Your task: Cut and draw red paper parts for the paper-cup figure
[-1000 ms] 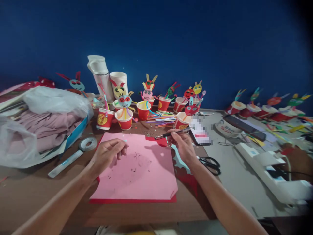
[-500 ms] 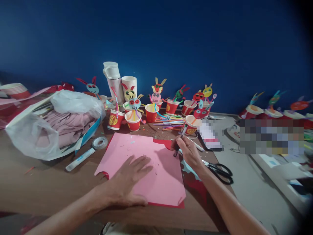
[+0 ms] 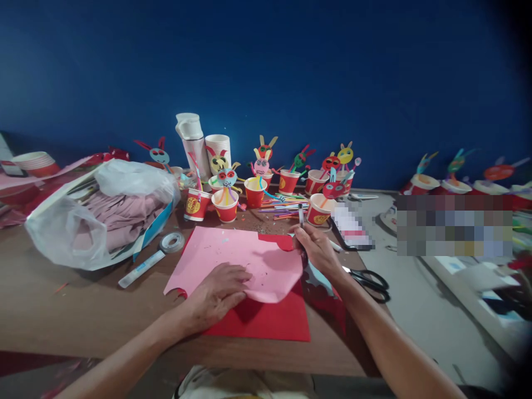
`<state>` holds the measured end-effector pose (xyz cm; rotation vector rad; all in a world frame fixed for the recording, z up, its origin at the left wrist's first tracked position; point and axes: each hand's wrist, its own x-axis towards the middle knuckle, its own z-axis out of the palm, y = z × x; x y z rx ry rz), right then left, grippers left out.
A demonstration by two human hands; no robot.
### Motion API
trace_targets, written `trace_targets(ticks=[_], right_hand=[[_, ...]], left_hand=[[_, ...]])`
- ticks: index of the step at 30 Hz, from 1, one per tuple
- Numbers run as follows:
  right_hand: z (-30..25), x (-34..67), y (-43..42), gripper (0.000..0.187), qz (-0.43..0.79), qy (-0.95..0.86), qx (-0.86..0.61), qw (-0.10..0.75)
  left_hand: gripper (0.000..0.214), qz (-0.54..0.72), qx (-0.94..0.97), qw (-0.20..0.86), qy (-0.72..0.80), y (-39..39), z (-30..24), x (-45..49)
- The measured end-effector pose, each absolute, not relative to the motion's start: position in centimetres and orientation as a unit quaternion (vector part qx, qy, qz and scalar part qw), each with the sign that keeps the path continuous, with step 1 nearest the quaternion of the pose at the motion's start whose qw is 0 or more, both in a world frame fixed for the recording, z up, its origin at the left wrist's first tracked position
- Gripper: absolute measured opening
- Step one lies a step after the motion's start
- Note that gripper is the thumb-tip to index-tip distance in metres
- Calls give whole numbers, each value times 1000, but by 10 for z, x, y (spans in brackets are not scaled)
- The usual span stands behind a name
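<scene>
A sheet of pink paper (image 3: 233, 249) lies over a sheet of red paper (image 3: 274, 321), its near edge lifted and curled so that the red shows in front. My left hand (image 3: 218, 291) grips that near edge, fingers on top and thumb at the rim. In my right hand (image 3: 318, 246), at the far right corner of the pink sheet, a pen (image 3: 301, 215) stands upright between thumb and fingers; its lower part is hidden. Black-handled scissors (image 3: 369, 282) rest beside my right forearm, near blue paper scraps (image 3: 320, 277).
Red paper cups (image 3: 225, 208) with paper-faced figures stand along the back, near coloured sticks (image 3: 280, 205). A plastic bag (image 3: 66, 238) with cloth, a tape roll (image 3: 172, 242) and a tube-like strip (image 3: 141, 270) lie left. A phone (image 3: 351, 227) and a white thermos (image 3: 191, 138) are also there.
My left hand has gone from lying spread on the pink paper to gripping its near edge. That edge has come up and away from me, uncovering the red sheet.
</scene>
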<state>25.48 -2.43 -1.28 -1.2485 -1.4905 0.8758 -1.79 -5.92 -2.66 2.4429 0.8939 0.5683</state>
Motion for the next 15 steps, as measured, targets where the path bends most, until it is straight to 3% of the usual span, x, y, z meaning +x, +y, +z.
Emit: trace_targets(ticks=[8, 15], right_hand=[[-2, 267, -22, 31, 280, -641, -537, 472], [2, 261, -31, 20, 211, -730, -568, 315]], left_hand=[[34, 348, 676, 407, 505, -66, -8, -29], [41, 480, 579, 296, 589, -73, -8, -49]])
